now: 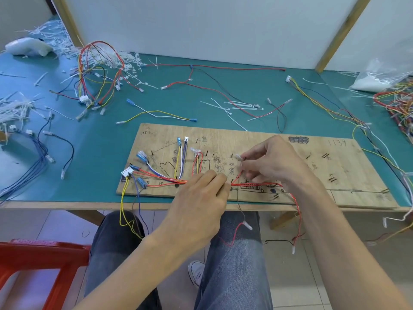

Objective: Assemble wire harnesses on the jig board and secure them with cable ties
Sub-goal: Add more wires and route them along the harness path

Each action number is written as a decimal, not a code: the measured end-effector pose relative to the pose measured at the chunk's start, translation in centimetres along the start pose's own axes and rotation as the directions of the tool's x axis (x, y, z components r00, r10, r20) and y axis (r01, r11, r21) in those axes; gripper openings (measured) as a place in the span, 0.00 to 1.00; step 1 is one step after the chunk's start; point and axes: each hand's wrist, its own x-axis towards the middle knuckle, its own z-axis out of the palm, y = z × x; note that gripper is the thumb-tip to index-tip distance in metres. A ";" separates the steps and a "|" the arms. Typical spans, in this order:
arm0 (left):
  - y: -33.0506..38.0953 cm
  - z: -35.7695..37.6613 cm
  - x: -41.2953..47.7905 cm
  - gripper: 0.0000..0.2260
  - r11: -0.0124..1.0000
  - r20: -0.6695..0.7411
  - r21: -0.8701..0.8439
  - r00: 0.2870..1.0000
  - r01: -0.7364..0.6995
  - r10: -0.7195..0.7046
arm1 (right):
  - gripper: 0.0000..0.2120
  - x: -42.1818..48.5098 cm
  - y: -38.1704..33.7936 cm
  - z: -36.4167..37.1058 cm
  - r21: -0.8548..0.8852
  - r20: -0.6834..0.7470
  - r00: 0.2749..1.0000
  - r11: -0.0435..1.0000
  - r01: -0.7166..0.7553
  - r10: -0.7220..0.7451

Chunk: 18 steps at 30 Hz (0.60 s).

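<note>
Several thin wires [169,179], red, yellow, blue and white, fan from a white connector [127,171] at the left of the jig board [257,139], which lies at the near edge of the desk [100,142]; they look light and limp, likely to slip off the pegs unless pinned; the left hand [199,198] curls its fingers onto the wires at mid-board; the right hand [274,162] pinches a red wire [238,176] just below its clear-sleeved terminal [238,157], a sensible hold, since the crimp seems fragile; the board's handwriting is mostly illegible, though "1139" [337,143] reads far right.
</note>
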 end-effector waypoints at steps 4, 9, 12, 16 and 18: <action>0.9 -0.3 -1.3 0.23 0.998 -0.025 -0.046 0.999 0.043 -0.044 | 0.07 -1.0 1.2 1.5 -0.500 -0.130 0.904 0.814 0.295 -0.407; 2.4 0.5 -2.8 0.26 0.997 -0.129 -0.028 0.988 0.077 -0.080 | 0.12 -2.1 2.2 2.1 -0.724 -0.085 0.837 0.611 0.320 -0.540; 4.6 2.4 -3.2 0.26 0.999 -0.121 -0.043 0.992 -0.022 0.016 | 0.12 -2.6 2.7 2.4 -0.738 -0.078 0.793 0.570 0.361 -0.604; 6.3 4.6 -2.9 0.21 0.998 -0.068 -0.062 0.997 0.027 -0.031 | 0.13 -3.2 3.3 2.8 -0.761 -0.106 0.751 0.539 0.361 -0.652; 6.3 5.0 -2.8 0.17 0.995 -0.078 -0.081 0.995 0.057 -0.063 | 0.14 -3.4 3.6 3.0 -0.781 -0.106 0.737 0.514 0.354 -0.667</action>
